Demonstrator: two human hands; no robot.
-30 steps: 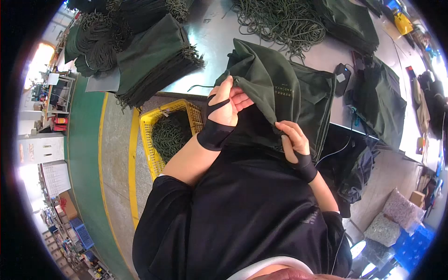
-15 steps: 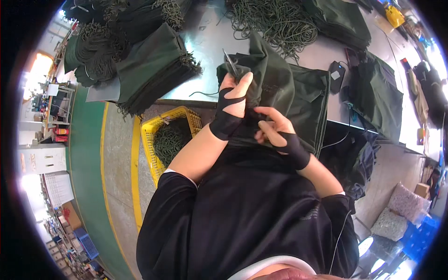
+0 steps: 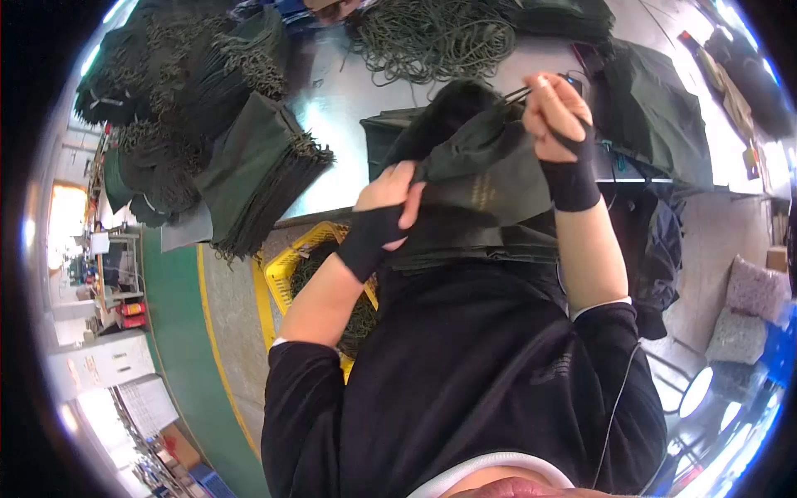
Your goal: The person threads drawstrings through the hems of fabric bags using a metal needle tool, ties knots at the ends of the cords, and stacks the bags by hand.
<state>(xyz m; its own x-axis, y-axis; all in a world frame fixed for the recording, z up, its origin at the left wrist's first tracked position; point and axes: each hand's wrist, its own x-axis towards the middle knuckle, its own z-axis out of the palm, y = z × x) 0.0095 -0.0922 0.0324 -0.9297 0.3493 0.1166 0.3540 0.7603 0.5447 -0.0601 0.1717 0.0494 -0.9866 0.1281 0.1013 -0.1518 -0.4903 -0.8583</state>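
Holds both arms (image 3: pixel 591 257) forward; curls left hand (image 3: pixel 386 192) nearer torso (image 3: pixel 473 357), pinches with right hand (image 3: pixel 558 114) farther out.

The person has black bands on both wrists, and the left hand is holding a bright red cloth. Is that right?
Not quite: the cloth isn't bright red. The head view shows it is dark green. The rest is right: the left hand is holding it, and there are black bands on both wrists.

Creased dark green cloth (image 3: pixel 490 178), pale-lettered, slants over stacked fabric (image 3: pixel 515 243); a thin strand (image 3: pixel 515 95), perhaps cord, meets its upper edge.
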